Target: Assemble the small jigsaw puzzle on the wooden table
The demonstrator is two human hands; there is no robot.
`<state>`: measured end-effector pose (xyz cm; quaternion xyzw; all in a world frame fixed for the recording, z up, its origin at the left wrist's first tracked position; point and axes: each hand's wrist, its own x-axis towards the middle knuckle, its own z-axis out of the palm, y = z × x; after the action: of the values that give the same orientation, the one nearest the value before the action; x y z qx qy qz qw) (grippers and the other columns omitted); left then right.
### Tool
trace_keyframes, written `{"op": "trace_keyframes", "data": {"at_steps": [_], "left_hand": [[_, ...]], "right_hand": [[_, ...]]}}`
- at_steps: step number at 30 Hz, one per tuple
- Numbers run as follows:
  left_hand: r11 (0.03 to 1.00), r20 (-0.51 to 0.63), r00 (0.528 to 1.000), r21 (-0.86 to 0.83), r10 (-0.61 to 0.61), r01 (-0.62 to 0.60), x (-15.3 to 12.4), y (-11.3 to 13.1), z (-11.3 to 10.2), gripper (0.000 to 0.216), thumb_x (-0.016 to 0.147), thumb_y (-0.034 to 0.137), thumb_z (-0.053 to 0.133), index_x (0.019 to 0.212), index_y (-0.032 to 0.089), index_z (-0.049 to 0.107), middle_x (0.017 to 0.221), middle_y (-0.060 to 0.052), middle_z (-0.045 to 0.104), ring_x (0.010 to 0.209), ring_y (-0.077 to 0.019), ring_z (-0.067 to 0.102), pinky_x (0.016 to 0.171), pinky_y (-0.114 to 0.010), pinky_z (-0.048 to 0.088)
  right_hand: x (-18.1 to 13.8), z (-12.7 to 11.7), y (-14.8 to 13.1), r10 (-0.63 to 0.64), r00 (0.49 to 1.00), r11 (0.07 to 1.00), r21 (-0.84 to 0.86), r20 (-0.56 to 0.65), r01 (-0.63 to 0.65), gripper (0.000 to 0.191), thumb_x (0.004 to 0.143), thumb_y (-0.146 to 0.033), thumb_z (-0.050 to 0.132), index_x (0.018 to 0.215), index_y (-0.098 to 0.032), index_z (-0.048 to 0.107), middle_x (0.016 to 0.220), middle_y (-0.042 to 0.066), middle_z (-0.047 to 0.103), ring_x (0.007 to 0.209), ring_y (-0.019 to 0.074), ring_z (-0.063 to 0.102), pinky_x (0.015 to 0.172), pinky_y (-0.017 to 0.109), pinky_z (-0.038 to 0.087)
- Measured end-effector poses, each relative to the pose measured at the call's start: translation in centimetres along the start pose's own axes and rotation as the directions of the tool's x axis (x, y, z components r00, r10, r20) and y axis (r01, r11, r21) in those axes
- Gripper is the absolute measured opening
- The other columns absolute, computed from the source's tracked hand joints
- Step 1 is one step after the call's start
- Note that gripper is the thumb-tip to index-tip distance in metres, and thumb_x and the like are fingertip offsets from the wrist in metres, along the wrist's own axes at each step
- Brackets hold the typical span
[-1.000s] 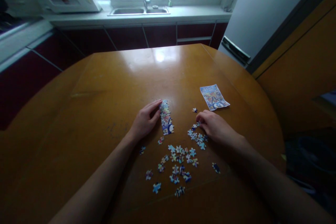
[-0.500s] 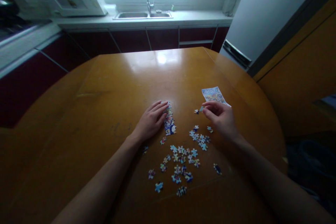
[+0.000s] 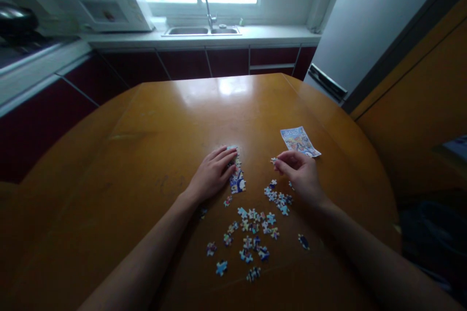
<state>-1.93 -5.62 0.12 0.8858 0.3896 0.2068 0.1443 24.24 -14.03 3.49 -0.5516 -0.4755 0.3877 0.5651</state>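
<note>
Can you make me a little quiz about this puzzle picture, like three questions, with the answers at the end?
1. True or false: the left hand covers part of the joined puzzle strip.

2. Pick one. Seen in this picture, where does the paper picture lie?
A) Underneath the strip
B) To the left of the strip
C) To the right of the strip

3. Fill in the missing word: the curved tap in the background stands at the ____.

Key: 1. True. 2. C. 3. Sink.
</note>
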Motion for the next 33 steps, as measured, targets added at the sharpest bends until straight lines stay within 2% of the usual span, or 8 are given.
{"op": "trace_keyframes", "data": {"at_steps": [4,8,11,13,17,23,29,33], "left_hand": [[0.999,0.004,1.0,0.042,0.008,-0.008,0.0,0.0,0.1,0.043,0.102,0.041,0.05,0.142,0.026,0.056,0.148,-0.004,0.056,0.144,-0.0267,0.042,0.121,-0.051,0.035],[0.997,0.007,1.0,0.082,0.012,-0.012,0.1,0.0,0.1,0.044,0.102,0.041,0.05,0.143,0.025,0.055,0.149,-0.004,0.054,0.143,-0.0271,0.043,0.121,-0.051,0.035],[0.995,0.021,1.0,0.098,0.0,-0.002,0.1,0.0,0.1,0.044,0.102,0.04,0.05,0.143,0.025,0.055,0.152,-0.004,0.052,0.143,-0.0272,0.043,0.121,-0.05,0.035],[0.996,0.024,1.0,0.094,-0.011,0.009,0.0,0.0,0.1,0.044,0.102,0.04,0.051,0.143,0.025,0.055,0.151,-0.004,0.053,0.144,-0.0273,0.042,0.122,-0.05,0.034],[0.997,0.015,1.0,0.077,-0.021,0.02,-0.1,0.3,0.0,0.043,0.101,0.038,0.052,0.142,0.025,0.056,0.151,-0.003,0.053,0.144,-0.0267,0.041,0.122,-0.05,0.034],[0.997,0.015,1.0,0.079,-0.026,0.025,-0.2,0.5,0.0,0.043,0.101,0.037,0.053,0.142,0.025,0.056,0.15,-0.003,0.053,0.144,-0.0259,0.041,0.122,-0.049,0.034],[0.996,0.013,1.0,0.082,-0.025,0.024,-0.2,0.5,0.0,0.042,0.101,0.037,0.053,0.142,0.026,0.056,0.151,-0.002,0.053,0.144,-0.0265,0.041,0.122,-0.049,0.035],[0.996,0.018,0.999,0.09,-0.029,0.027,-0.2,0.7,-0.1,0.042,0.101,0.037,0.054,0.141,0.025,0.056,0.15,-0.003,0.053,0.144,-0.0263,0.041,0.122,-0.049,0.035]], "right_hand": [[0.6,1.5,0.0,0.047,0.999,0.995,0.092,0.008,-0.047,0.015,0.076,-0.031,0.078,0.079,-0.02,0.068,0.071,0.003,0.072,0.068,0.0181,0.071,0.067,0.033,0.058],[2.6,3.8,-0.5,0.038,0.997,0.991,0.125,0.073,-0.047,0.013,0.075,-0.027,0.077,0.078,-0.018,0.069,0.073,0.004,0.072,0.07,0.0187,0.073,0.067,0.031,0.058],[5.0,5.6,-0.4,0.044,0.989,0.998,0.03,0.143,-0.049,0.011,0.076,-0.024,0.075,0.077,-0.015,0.069,0.067,0.003,0.07,0.061,0.0167,0.069,0.053,0.026,0.052],[6.7,6.7,0.1,0.067,0.984,0.997,-0.035,0.167,-0.062,0.008,0.076,-0.02,0.074,0.075,-0.014,0.068,0.063,0.002,0.068,0.056,0.0149,0.066,0.049,0.023,0.048],[9.4,8.0,1.6,0.124,0.977,0.974,-0.211,0.175,-0.085,0.004,0.077,-0.011,0.071,0.074,-0.012,0.069,0.061,0.003,0.068,0.055,0.0126,0.064,0.051,0.021,0.046],[10.9,8.9,2.5,0.172,0.964,0.879,-0.474,0.205,-0.056,0.005,0.076,-0.012,0.072,0.078,-0.012,0.077,0.068,0.006,0.073,0.058,0.0128,0.064,0.055,0.02,0.047],[12.4,9.7,2.5,0.307,0.907,0.826,-0.554,0.288,-0.104,0.005,0.073,-0.009,0.074,0.075,-0.012,0.077,0.059,0.005,0.071,0.047,0.0127,0.06,0.048,0.021,0.046],[13.1,10.0,2.4,0.348,0.886,0.818,-0.561,0.305,-0.128,0.004,0.073,-0.008,0.073,0.072,-0.012,0.075,0.053,0.003,0.067,0.045,0.0125,0.059,0.046,0.02,0.045]]}}
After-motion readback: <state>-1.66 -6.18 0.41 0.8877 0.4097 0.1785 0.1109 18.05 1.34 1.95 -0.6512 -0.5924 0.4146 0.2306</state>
